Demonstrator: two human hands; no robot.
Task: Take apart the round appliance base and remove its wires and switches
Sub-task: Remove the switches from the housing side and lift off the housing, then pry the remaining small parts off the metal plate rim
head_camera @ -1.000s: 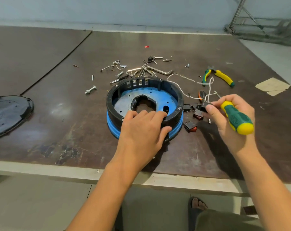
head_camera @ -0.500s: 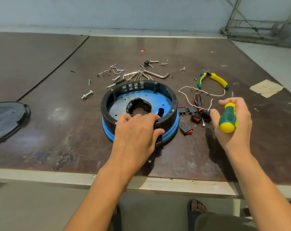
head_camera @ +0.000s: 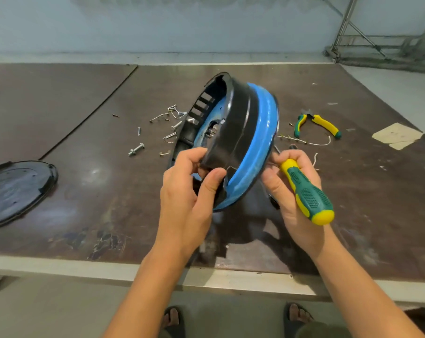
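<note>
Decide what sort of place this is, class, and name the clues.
Probably a plain repair workshop: a worn board worktable, loose screws and bolts, pliers, and a metal frame by a bare wall.

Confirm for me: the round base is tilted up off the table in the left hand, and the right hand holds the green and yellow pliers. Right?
Not quite. In the head view the right hand holds a green and yellow screwdriver, not the pliers, which lie on the table further back. The rest stands: the round base is tilted up off the table in the left hand.
</note>
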